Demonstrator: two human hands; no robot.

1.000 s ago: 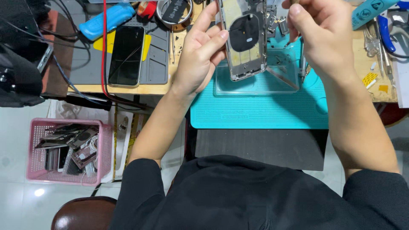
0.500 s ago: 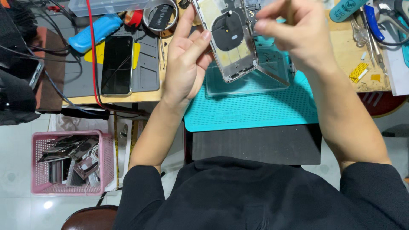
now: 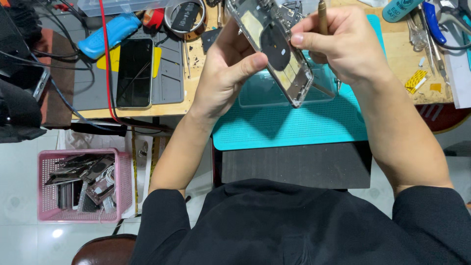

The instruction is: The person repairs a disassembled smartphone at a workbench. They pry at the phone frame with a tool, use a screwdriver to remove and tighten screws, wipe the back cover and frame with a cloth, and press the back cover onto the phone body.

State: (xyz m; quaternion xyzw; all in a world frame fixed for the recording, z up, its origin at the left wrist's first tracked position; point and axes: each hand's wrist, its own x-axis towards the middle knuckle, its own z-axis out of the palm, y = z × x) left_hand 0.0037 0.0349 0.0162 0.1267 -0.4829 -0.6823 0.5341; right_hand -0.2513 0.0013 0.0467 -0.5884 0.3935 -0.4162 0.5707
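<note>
Phone housing (image 3: 272, 51) held tilted above the teal mat (image 3: 294, 122), long axis running upper-left to lower-right. Left hand (image 3: 230, 73) clamped on its near edge; right hand (image 3: 343, 44) pinching a slim tool (image 3: 323, 12) just beside its right edge.

A single head-worn camera looks steeply down from above the person's chest, close to the raised hands. The counter (image 3: 422, 59) runs along twelve o'clock, the floor with a pink basket (image 3: 49, 196) lies at eight o'clock.
</note>
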